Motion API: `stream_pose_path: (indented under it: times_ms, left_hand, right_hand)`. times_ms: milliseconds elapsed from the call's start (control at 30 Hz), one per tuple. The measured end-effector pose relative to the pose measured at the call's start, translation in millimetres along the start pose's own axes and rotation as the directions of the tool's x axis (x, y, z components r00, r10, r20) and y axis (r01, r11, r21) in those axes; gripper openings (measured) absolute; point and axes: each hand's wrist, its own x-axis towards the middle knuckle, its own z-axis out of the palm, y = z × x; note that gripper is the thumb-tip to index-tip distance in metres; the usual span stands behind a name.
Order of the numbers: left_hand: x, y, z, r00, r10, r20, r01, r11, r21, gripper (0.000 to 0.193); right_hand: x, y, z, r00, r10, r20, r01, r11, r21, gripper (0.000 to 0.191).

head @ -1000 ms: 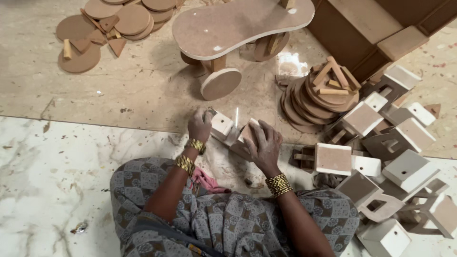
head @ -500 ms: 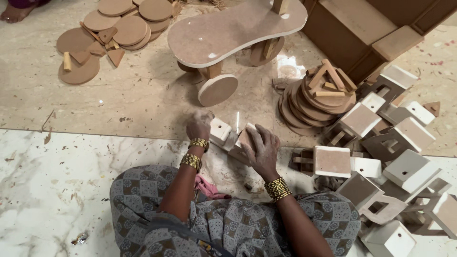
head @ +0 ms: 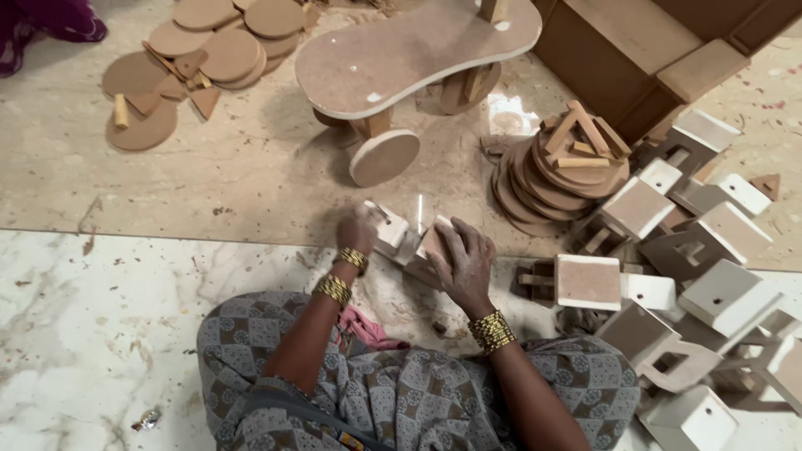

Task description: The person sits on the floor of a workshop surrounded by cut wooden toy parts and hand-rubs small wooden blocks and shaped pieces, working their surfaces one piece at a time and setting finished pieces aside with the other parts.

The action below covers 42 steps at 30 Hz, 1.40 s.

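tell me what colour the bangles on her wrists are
Gold, on both wrists: the bangles by the right hand and left hand. Head view shows them best.

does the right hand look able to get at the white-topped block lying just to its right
Probably yes. The right hand rests on the small wooden piece, and the white-topped block lies close beside it on the floor with nothing between them.

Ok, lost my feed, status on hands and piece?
Left hand and right hand both gripping small wooden piece. Box pile crowds right side.
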Motion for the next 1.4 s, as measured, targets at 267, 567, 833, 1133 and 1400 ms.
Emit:
stream_pose_path:
  times_ms: [267,567,833,1133,1400]
  left_hand:
    - [2,12,4,0.991,-0.122,-0.059,0.114,0.985,-0.133,0.041]
    - [-1,5,1,0.950,-0.013,-0.312,-0.060,0.973,-0.222,0.016]
    - [-55,24,-3,0.896,0.372,0.243,-0.332,0.924,-0.191,0.029]
    - [-73,42,-24,0.978,0.135,0.160,0.065,0.530,-0.846,0.040]
    - [-67,82,-15,0.741,0.186,0.646,0.643,0.082,-0.761,0.041]
  right_hand:
    - [-3,-2,-1,1.000,-0.005,-0.028,0.005,1.000,-0.014,0.053]
    - [-3,-1,-2,1.000,0.017,-0.014,-0.017,0.999,0.034,0.052]
    - [-9,3,-6,1.000,0.007,-0.002,-0.007,0.999,0.045,0.050]
    - [-10,-18,-26,0.988,-0.112,-0.106,0.129,0.977,0.171,0.055]
    - [-16,-15,-81,0.979,-0.201,-0.028,0.201,0.940,0.275,0.049]
